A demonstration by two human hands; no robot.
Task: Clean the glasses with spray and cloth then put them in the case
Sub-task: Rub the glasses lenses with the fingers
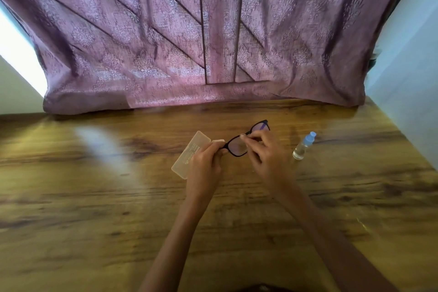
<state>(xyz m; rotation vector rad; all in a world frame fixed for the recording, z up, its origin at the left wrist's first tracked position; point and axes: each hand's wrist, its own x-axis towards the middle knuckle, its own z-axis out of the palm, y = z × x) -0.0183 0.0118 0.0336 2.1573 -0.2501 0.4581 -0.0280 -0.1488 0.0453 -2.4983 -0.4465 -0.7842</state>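
Left hand pinches one outer end of the black-framed glasses. Right hand has its fingertips curled onto the frame near the bridge, over the lens. The glasses are held between both hands, above the wooden table. We cannot tell whether a cloth sits under the right fingertips.

Risks, as we judge them:
- Bare fingertips on the lens would smear it rather than clean it.
- A two-point hold at the end and the bridge could twist the frame if the rubbing presses hard.
- The left pinch is small, so a slip would drop the glasses onto the table.

Surroundings:
- A translucent plastic case lies just beyond the left hand, partly hidden by it.
- A small pale piece shows beside the left fingertips; we cannot identify it.
- A spray bottle with a blue cap rests just outside the right hand.
- A purple patterned curtain hangs beyond both hands.

Nothing stands between the glasses and the case except the left hand itself.
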